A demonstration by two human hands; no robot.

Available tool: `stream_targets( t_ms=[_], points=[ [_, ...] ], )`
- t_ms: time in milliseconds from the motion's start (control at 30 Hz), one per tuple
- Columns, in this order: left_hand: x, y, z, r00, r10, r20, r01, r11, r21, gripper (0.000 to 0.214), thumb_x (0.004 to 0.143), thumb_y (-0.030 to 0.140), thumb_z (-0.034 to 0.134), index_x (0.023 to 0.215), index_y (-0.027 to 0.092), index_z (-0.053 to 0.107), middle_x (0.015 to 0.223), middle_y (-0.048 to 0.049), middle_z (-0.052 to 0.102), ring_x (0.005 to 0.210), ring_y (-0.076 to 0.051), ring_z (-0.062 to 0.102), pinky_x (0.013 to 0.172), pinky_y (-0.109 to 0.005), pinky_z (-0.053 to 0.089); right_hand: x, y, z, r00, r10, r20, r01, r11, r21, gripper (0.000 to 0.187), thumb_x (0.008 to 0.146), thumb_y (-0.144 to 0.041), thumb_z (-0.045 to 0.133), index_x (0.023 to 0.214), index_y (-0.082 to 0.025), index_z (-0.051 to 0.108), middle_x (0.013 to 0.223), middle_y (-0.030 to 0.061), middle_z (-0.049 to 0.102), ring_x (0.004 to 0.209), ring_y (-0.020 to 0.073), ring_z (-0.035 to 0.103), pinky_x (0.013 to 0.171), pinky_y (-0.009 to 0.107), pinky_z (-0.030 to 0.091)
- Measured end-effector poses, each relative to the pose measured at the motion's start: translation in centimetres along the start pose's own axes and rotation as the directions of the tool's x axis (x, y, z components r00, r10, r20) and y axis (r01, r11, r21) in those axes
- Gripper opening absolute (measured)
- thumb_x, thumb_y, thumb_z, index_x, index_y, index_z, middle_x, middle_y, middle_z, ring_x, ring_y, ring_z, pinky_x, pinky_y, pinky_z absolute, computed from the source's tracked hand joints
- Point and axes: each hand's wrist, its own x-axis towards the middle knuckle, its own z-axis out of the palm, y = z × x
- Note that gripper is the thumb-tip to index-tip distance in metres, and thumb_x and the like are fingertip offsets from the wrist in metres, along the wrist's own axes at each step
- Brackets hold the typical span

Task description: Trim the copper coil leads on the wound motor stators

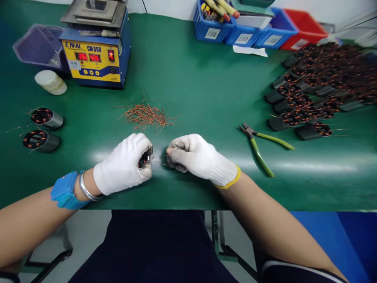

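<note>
Gloved left hand (123,167) curls tight around a copper-wound stator (145,158) near the green mat's (206,90) six o'clock edge; the right hand (198,156), at its three o'clock, pinches the stator's fine wire leads (159,158). Side cutters (259,146) lie farther toward three o'clock.

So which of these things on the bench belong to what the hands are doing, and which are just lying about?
In use: left hand, closed on a wound coil; right hand, pinching the thin wires from it.
Lying about: green-handled cutters; copper wire offcuts; two coils at left; coil heap at right; blue-and-yellow machine; blue bins.
</note>
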Motion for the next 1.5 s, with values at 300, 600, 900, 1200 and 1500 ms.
stream_targets(
  t_ms=[300,600,900,1200,1500],
  points=[
    [0.0,0.2,0.4,1.0,0.0,-0.029,0.0,1.0,-0.01,0.011,0.07,0.014,0.046,0.08,0.019,0.046,0.078,-0.0048,0.05,0.07,-0.019,0.044,0.063,-0.034,0.04,0.9,-0.5,-0.8,0.997,-0.036,0.072,0.009,0.939,0.344,0.046,0.064,-0.033,0.074,0.104,-0.017,0.057,0.094,0.0052,0.067,0.076,0.015,0.064,0.061,0.026,0.052],
    [0.0,0.1,0.4,1.0,0.006,-0.026,-0.006,1.0,0.004,0.004,0.074,0.019,0.046,0.075,0.021,0.043,0.073,-0.004,0.048,0.066,-0.02,0.043,0.059,-0.034,0.037,2.9,-1.3,0.1,0.885,-0.002,0.465,-0.157,0.94,0.302,0.028,0.068,-0.035,0.075,0.076,-0.011,0.063,0.062,0.001,0.064,0.053,0.0093,0.059,0.05,0.021,0.049],
    [-0.1,0.7,-0.5,0.991,-0.131,0.026,0.132,0.99,-0.049,0.025,0.066,0.02,0.053,0.09,0.015,0.049,0.085,-0.0077,0.055,0.076,-0.023,0.053,0.067,-0.038,0.045,1.9,-1.0,2.1,0.971,0.006,0.239,-0.059,0.974,0.217,0.015,0.08,-0.023,0.061,0.066,-0.015,0.058,0.054,-0.0014,0.062,0.048,0.009,0.06,0.046,0.017,0.047],
    [0.4,-0.9,-3.4,0.864,-0.413,0.287,0.494,0.591,-0.638,0.037,0.082,0.045,0.054,0.106,0.018,0.055,0.094,-0.0077,0.065,0.069,-0.018,0.062,0.056,-0.03,0.053,0.6,-0.3,1.4,0.984,-0.167,0.058,0.151,0.963,0.224,0.018,0.084,-0.031,0.057,0.079,-0.014,0.062,0.069,0.0033,0.066,0.053,0.0099,0.06,0.048,0.02,0.047],
    [0.2,0.3,-3.7,0.807,-0.402,0.433,0.561,0.291,-0.775,0.056,0.071,0.037,0.075,0.116,0.02,0.045,0.066,0.0032,0.061,0.043,-0.012,0.057,0.036,-0.021,0.046,0.2,-1.2,1.5,0.977,-0.203,0.057,0.134,0.805,0.578,0.023,0.075,-0.036,0.07,0.075,-0.014,0.062,0.067,0.0012,0.065,0.049,0.0075,0.058,0.047,0.019,0.05]
  ],
)
